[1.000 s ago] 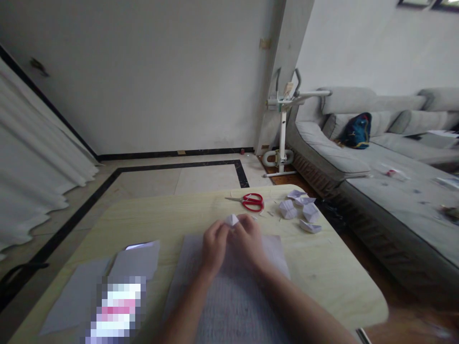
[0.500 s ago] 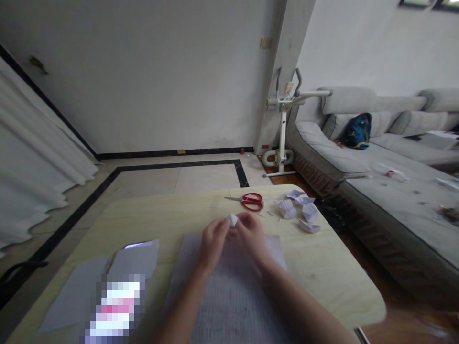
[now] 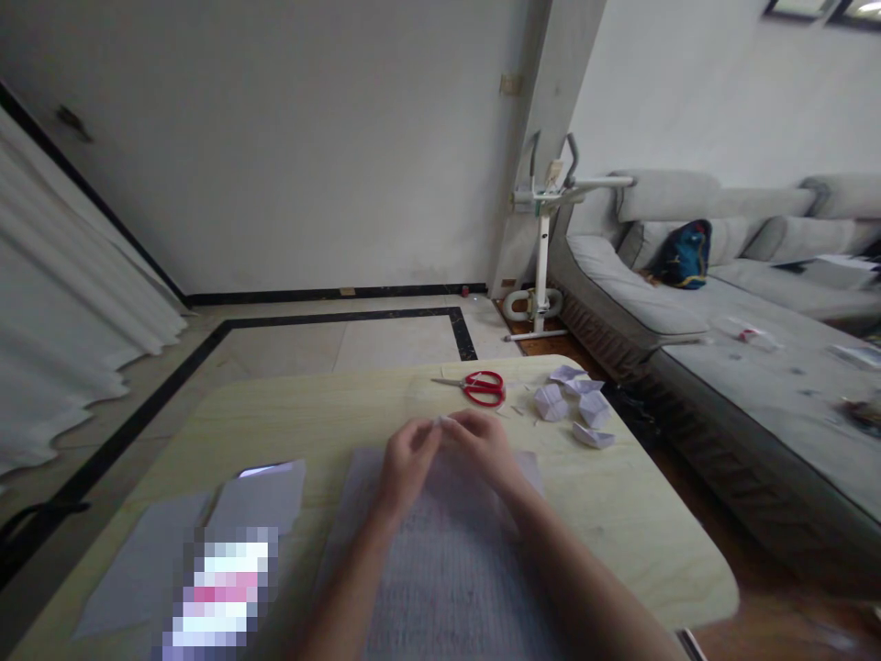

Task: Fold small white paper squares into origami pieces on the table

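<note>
A small folded white paper is pinched between my two hands, mostly hidden by the fingers. My left hand grips it from the left, and my right hand from the right, fingertips close together. Both hands are just above the far end of a large sheet covered in writing. Beyond them lie red-handled scissors, blades pointing left. Several folded paper pieces sit to the right of the scissors, with small paper scraps near them.
On the left of the wooden table lie blank paper sheets, a paper stack and a blurred-out bright screen. A grey sofa stands to the right, and a white exercise machine behind the table.
The folded paper has turned or been pressed between my fingers, so less of its white face shows now. My hands have drawn slightly closer together. Other things stay put.
</note>
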Action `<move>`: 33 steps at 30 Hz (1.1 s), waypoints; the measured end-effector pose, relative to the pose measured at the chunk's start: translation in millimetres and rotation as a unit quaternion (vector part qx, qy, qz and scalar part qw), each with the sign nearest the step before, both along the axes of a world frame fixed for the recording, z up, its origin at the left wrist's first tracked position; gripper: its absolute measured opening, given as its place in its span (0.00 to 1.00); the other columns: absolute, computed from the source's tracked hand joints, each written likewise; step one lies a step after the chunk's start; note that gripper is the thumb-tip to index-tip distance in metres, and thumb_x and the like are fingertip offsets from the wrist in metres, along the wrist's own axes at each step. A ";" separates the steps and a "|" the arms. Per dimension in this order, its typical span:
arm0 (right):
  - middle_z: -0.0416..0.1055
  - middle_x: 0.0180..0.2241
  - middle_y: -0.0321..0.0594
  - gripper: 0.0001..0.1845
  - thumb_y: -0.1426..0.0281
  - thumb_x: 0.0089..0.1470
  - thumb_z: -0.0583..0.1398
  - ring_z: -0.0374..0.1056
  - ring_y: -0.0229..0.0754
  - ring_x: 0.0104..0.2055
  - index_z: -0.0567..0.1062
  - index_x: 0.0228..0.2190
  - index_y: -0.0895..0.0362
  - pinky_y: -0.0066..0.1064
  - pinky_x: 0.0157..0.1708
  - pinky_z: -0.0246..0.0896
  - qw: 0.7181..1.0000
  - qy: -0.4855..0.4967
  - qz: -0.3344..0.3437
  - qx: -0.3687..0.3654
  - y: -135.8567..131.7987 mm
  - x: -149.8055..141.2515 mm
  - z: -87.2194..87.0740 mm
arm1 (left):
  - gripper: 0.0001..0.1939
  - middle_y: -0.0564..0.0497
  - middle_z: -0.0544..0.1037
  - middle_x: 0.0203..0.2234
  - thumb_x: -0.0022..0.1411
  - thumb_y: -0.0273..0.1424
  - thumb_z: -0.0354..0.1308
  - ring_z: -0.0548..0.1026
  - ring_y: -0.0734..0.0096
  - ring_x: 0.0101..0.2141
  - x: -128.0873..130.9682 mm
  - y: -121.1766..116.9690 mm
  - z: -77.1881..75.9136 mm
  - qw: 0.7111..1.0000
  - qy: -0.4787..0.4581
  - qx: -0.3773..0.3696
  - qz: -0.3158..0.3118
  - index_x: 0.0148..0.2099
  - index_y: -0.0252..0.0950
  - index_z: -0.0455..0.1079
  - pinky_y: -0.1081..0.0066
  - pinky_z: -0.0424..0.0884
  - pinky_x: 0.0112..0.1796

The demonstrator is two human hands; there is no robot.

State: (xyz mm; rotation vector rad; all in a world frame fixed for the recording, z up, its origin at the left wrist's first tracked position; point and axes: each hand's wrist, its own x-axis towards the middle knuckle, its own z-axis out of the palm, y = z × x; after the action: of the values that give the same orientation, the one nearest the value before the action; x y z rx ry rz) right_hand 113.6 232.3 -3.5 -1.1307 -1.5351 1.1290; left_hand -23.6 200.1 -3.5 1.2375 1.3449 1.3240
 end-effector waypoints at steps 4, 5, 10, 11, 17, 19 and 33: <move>0.72 0.21 0.36 0.13 0.61 0.51 0.62 0.65 0.38 0.25 0.76 0.23 0.58 0.27 0.25 0.58 0.999 0.021 -0.001 -0.036 0.9 0.3 -2.9 | 0.13 0.49 0.80 0.28 0.58 0.38 0.60 0.77 0.66 0.31 -3.0 -0.1 1.0 1.000 0.000 -0.009 -0.013 0.36 0.32 0.75 0.72 0.70 0.33; 0.71 0.21 0.35 0.13 0.61 0.51 0.62 0.65 0.37 0.24 0.75 0.23 0.58 0.26 0.24 0.57 0.999 0.028 -0.002 -0.044 0.9 0.2 -3.6 | 0.13 0.49 0.80 0.28 0.58 0.38 0.60 0.77 0.66 0.31 -4.0 0.2 1.1 1.000 0.002 -0.011 -0.015 0.36 0.32 0.75 0.72 0.70 0.33; 0.69 0.20 0.34 0.12 0.63 0.50 0.61 0.63 0.36 0.23 0.74 0.22 0.58 0.25 0.23 0.57 0.998 0.038 0.002 -0.052 -0.2 0.1 -3.1 | 0.13 0.49 0.79 0.27 0.58 0.38 0.60 0.77 0.67 0.29 -9.1 1.7 -0.5 0.999 0.017 -0.013 -0.030 0.35 0.32 0.74 0.72 0.71 0.32; 0.70 0.20 0.34 0.11 0.64 0.51 0.61 0.64 0.36 0.24 0.74 0.23 0.58 0.25 0.23 0.57 0.998 0.031 0.009 -0.044 -0.4 0.4 -2.4 | 0.13 0.49 0.79 0.27 0.59 0.38 0.60 0.76 0.67 0.29 -10.3 2.0 -1.5 0.999 0.026 -0.008 -0.036 0.35 0.32 0.74 0.72 0.71 0.31; 0.73 0.22 0.35 0.11 0.64 0.51 0.62 0.66 0.38 0.26 0.76 0.24 0.58 0.26 0.26 0.59 1.000 0.001 0.018 -0.008 1.4 2.9 -2.2 | 0.11 0.49 0.79 0.28 0.60 0.37 0.58 0.77 0.66 0.30 -13.4 3.2 -8.5 0.996 0.080 0.027 -0.036 0.37 0.34 0.74 0.72 0.71 0.33; 0.73 0.22 0.35 0.11 0.63 0.51 0.63 0.66 0.37 0.25 0.76 0.24 0.58 0.26 0.26 0.59 1.000 0.020 0.020 -0.015 2.2 3.3 -3.3 | 0.12 0.48 0.80 0.31 0.61 0.38 0.58 0.77 0.66 0.32 -12.3 2.8 -8.3 0.997 0.060 0.019 -0.037 0.39 0.34 0.74 0.72 0.71 0.34; 0.74 0.24 0.35 0.06 0.67 0.50 0.63 0.67 0.38 0.27 0.77 0.27 0.57 0.27 0.28 0.61 0.999 0.026 0.023 0.009 2.2 4.5 -1.1 | 0.12 0.49 0.81 0.31 0.62 0.37 0.57 0.78 0.64 0.33 -10.8 -1.0 -4.8 0.988 0.115 0.026 -0.096 0.38 0.34 0.77 0.73 0.70 0.34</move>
State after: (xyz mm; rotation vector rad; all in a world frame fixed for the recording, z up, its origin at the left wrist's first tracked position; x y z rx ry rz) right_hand 118.1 234.5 -4.6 -1.0504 -1.5356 1.1652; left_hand -34.4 199.1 -8.3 1.5535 1.3166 1.1126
